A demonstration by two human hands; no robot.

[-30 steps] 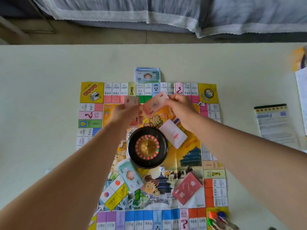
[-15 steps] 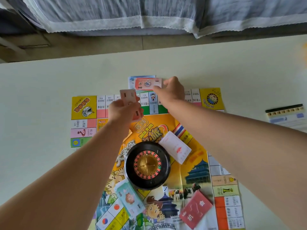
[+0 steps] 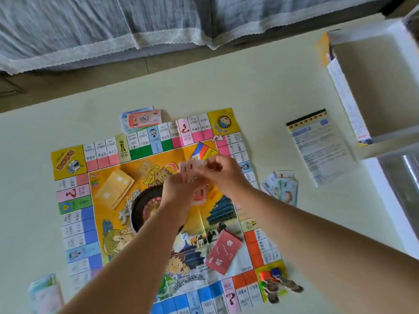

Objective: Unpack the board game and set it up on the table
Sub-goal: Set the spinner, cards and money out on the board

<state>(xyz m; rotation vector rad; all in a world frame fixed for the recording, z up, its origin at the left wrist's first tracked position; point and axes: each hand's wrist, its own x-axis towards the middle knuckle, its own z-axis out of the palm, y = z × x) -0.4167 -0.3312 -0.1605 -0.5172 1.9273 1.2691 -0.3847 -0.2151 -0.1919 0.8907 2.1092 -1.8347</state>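
Observation:
The paper game board [image 3: 74, 225] lies flat on the pale table. Above its middle my left hand [image 3: 179, 192] grips a small stack of pink play-money notes [image 3: 192, 175]. My right hand [image 3: 223, 172] pinches the top note of that stack. A black roulette wheel [image 3: 142, 207] sits under my left wrist, partly hidden. A yellow card deck [image 3: 114, 189] and a red card deck [image 3: 224, 251] lie on the board. A money pile [image 3: 141, 118] with a red note on top rests at the board's far edge.
The open white game box [image 3: 371, 87] stands at the far right, a rules leaflet [image 3: 320, 146] beside it. More money piles lie right of the board [image 3: 282, 186] and at the near left [image 3: 45, 295]. Game tokens [image 3: 276, 284] sit on the board's near right corner.
My right hand has left a red note on the far pile and come back to the stack in my left hand. The view has swung right, showing the box.

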